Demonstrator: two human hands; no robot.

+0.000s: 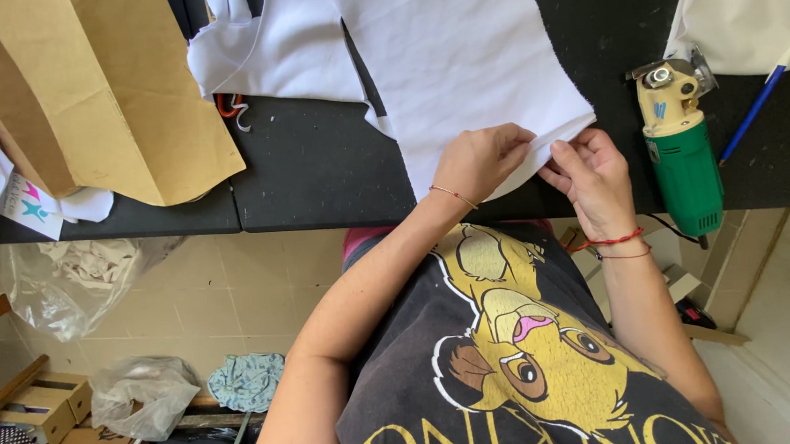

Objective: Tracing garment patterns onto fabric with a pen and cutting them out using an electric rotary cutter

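Currently, my left hand (482, 161) and right hand (590, 175) both pinch the white cloth (457, 57) edge on the worktop (315, 162); green cutter (680, 148) just beside.

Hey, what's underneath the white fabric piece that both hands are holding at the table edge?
Under the white fabric piece lies the black table, showing on both sides of it. The left hand and right hand pinch its near corner. Anything beneath its middle is covered and cannot be seen.
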